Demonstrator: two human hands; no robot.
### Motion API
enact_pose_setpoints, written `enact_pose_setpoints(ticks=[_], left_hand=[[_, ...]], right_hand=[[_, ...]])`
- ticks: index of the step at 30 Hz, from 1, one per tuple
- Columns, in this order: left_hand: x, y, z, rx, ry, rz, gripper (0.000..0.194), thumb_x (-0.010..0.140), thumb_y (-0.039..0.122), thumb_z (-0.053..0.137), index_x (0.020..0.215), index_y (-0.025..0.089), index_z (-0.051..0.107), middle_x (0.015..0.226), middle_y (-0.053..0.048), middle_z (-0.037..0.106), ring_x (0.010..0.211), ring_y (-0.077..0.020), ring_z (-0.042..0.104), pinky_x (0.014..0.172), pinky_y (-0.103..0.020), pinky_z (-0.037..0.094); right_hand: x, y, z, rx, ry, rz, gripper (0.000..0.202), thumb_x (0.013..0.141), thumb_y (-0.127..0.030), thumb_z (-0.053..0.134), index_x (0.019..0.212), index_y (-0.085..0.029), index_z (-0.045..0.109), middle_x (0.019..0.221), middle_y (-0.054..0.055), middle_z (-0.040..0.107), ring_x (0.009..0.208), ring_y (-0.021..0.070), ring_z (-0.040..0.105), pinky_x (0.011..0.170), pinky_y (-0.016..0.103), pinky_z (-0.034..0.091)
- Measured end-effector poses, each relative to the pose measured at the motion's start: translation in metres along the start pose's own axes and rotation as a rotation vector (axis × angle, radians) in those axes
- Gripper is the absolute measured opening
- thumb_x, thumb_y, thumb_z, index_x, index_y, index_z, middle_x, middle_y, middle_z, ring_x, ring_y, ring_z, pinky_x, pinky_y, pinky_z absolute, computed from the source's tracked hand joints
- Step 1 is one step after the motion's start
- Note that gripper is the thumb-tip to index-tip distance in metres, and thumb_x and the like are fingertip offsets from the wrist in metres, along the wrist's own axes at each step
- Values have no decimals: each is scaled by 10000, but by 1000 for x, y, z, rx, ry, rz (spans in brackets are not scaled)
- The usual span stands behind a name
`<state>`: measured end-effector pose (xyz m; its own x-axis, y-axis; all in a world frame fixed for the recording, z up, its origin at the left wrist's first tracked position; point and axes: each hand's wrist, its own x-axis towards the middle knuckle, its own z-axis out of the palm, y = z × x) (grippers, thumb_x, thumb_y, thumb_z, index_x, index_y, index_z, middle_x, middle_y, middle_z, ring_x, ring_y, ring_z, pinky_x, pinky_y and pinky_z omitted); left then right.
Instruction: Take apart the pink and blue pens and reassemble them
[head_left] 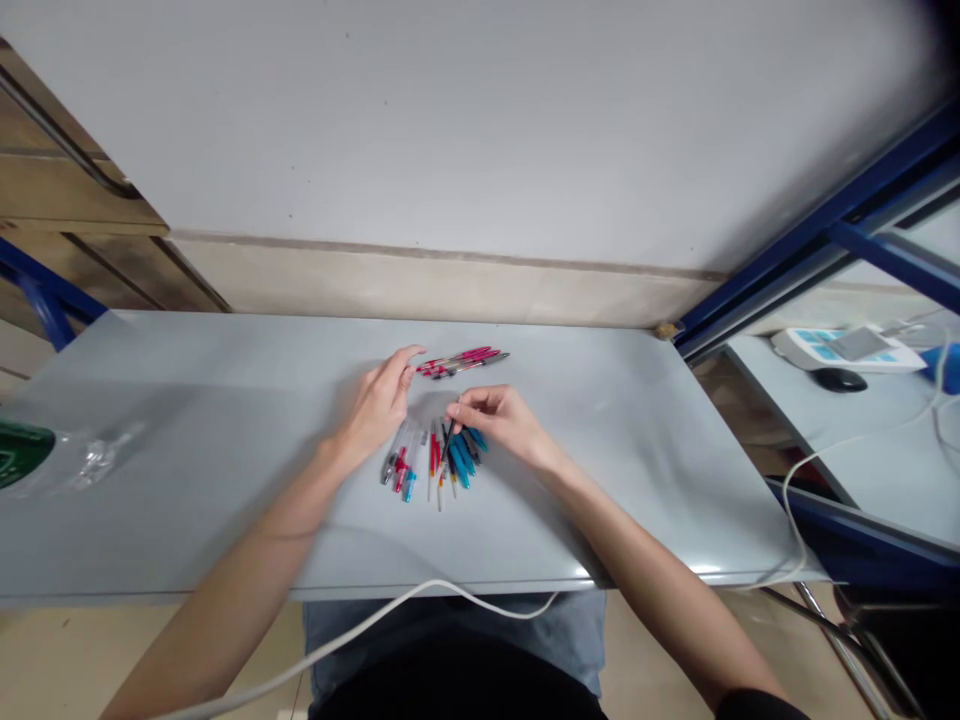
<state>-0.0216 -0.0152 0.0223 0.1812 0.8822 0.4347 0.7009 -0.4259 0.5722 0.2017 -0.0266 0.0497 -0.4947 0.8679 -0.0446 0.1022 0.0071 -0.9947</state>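
Right grip [475, 409] pinched a dark pen part [448, 447] among fanned refills [433, 456] on the worktop [225, 420]; left grip [379, 398], empty, lay beside pink pens [471, 357]. Judged risk: brushing knuckles could scatter the blue barrels [460, 463].

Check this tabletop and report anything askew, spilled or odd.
Only the white cable stands out: it loops slackly past the front edge of the table, where an arm might snag it. The pen parts lie in a loose fan; no spill or damage shows.

Some kind of study or workroom, tbh. Grey desk [225, 420] by a pale wall [450, 130], computer mouse [838, 380] off right.
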Motion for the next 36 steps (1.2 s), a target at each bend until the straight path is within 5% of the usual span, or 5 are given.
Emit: enact_pose_setpoints(ticks=[11, 24, 30, 36], left_hand=[[1, 1, -2, 35, 16, 22, 361, 1060, 260, 366, 1354, 201, 566, 974, -40, 696, 763, -139, 626, 770, -250, 476], [3, 0, -4, 67, 32, 0, 368, 1057, 276, 367, 1358, 204, 566, 889, -25, 667, 714, -147, 607, 721, -255, 461], [3, 2, -6, 94, 13, -30, 372, 1047, 269, 368, 1357, 206, 564, 833, -13, 638, 671, -148, 574, 693, -258, 438], [3, -1, -5, 110, 5, -8, 375, 1054, 281, 356, 1367, 213, 553, 861, -19, 657, 672, -144, 575, 692, -260, 440]], right_hand=[[5, 16, 8, -275, -14, 5, 509, 878, -617, 657, 644, -173, 572, 587, -48, 400, 563, 101, 306, 534, 262, 259], [3, 20, 17, -529, 83, -61, 189, 873, -296, 719, 723, -181, 701, 712, -1, 669, 667, 138, 536, 671, 273, 388], [1, 16, 17, -666, 115, -92, 202, 905, -253, 697, 713, -195, 675, 729, 10, 663, 760, 171, 523, 765, 304, 387], [-4, 12, 15, -714, 1, -111, 221, 903, -233, 714, 690, -197, 668, 718, 11, 636, 779, 178, 508, 743, 303, 377]])
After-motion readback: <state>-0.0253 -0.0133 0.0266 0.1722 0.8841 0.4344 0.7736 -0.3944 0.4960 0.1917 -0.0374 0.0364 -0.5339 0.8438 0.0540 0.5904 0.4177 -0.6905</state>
